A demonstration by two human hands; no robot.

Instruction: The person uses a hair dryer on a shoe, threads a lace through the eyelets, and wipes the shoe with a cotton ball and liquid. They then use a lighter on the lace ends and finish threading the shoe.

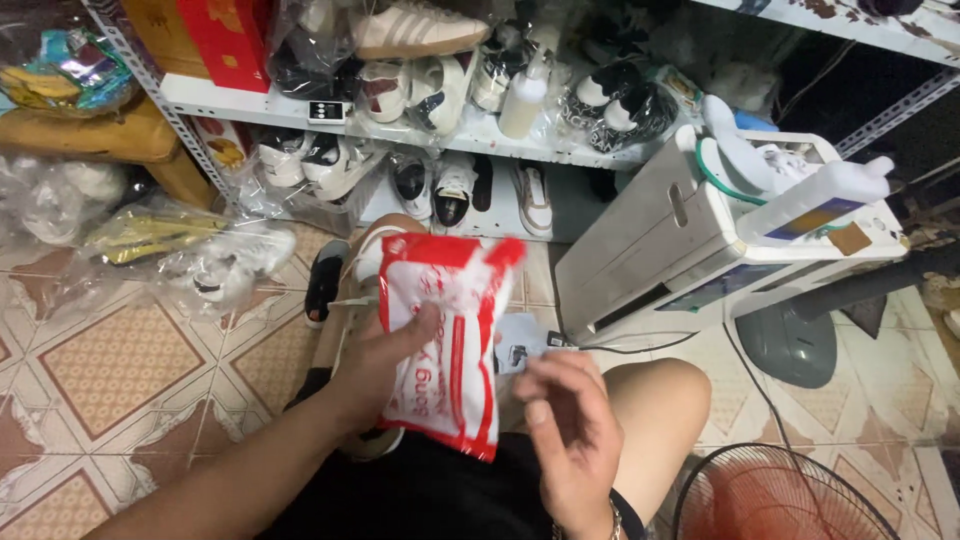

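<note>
Nearest to us, on the right, is a red fan grille [785, 497] on the tiled floor [120, 370]. Our right hand [570, 435] hangs over our lap with its fingers [545, 385] loosely curled, holding nothing. Just left of it, our left hand [385, 365] holds a red and white plastic bag [450, 340] upright above our knees, thumb pressed on the front, fingers wrapped behind. Farther off on the right stands a white box machine [650, 240]. At the far side, a white shelf [250, 100] is packed with shoes in clear bags [400, 85], and a white bottle [523, 95] stands among them.
</note>
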